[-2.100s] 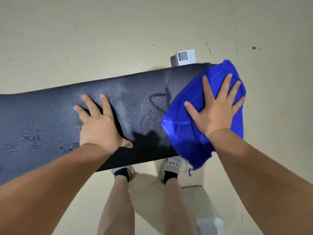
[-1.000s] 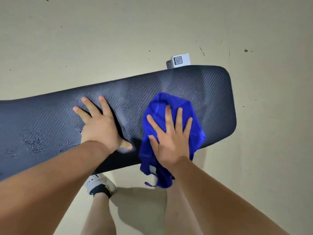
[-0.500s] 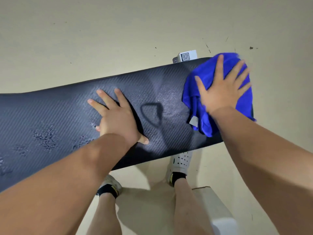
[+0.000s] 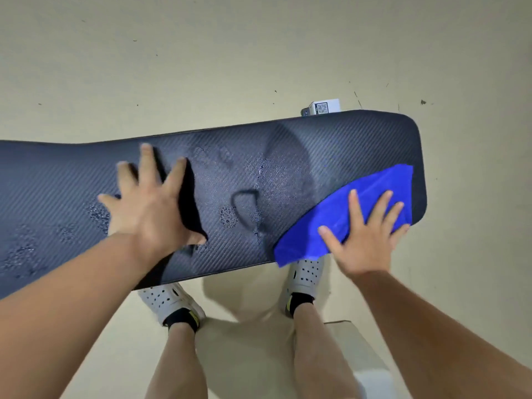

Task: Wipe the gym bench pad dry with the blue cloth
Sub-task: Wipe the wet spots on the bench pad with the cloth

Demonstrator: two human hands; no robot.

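The black textured gym bench pad (image 4: 331, 145) runs across the view from left to right. Wet patches and droplets show near its middle and on its left part. The blue cloth (image 4: 339, 217) lies spread on the pad's near right corner. My right hand (image 4: 365, 234) presses flat on the cloth with fingers spread, at the pad's near edge. My left hand (image 4: 149, 203) rests flat on the pad left of centre, fingers spread.
A small white box with a QR code (image 4: 324, 107) sits on the beige floor behind the pad's far right end. My feet in white perforated shoes (image 4: 169, 298) stand just below the pad's near edge. A pale box corner (image 4: 362, 349) lies at lower right.
My right hand has pulled the cloth from the pad's far right corner toward the near edge, spreading it flatter. My left hand stays pressed on the pad, now blurred by motion.
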